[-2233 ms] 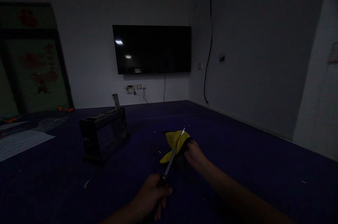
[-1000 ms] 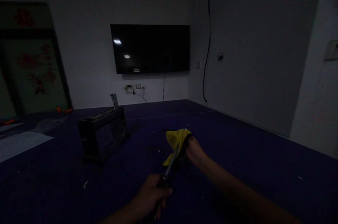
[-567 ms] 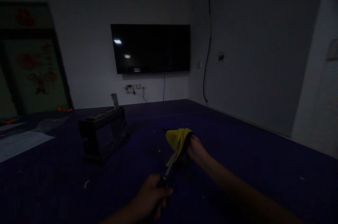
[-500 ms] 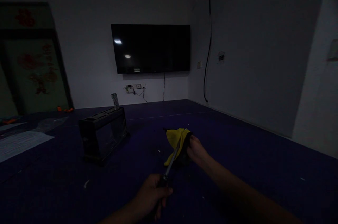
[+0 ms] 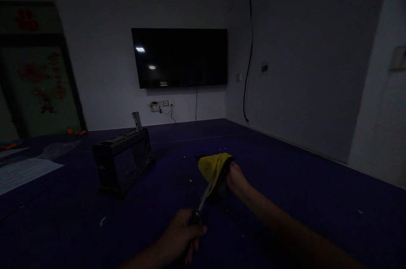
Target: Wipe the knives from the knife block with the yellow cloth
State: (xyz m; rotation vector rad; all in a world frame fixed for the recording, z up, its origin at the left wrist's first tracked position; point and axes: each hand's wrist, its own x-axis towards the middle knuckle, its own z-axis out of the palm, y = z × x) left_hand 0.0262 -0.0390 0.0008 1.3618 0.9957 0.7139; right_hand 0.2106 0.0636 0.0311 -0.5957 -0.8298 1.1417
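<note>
My left hand (image 5: 182, 237) is closed around the black handle of a knife (image 5: 207, 190). Its narrow grey blade slants up and away, and the tip end disappears into a yellow cloth (image 5: 209, 165) with a dark edge. My right hand (image 5: 237, 177) grips the cloth from the right side, bunched around the blade. The fingers of that hand are mostly hidden behind the fabric. To the left stands a black slotted holder (image 5: 104, 167) with a see-through side. A patterned silvery handle (image 5: 136, 121) sticks up from its far end.
Small white scraps (image 5: 102, 220) lie scattered on the dark purple floor (image 5: 279, 193). At the left are printed sheets (image 5: 28, 174) and clear plastic wrapping (image 5: 58, 149). A television (image 5: 182, 57) hangs on the far wall, with sockets and cables below it.
The cloth's lower yellow corner has drawn in along the blade, and my right hand has shifted very slightly. My left hand keeps its grip. The view has turned a little to the right.
</note>
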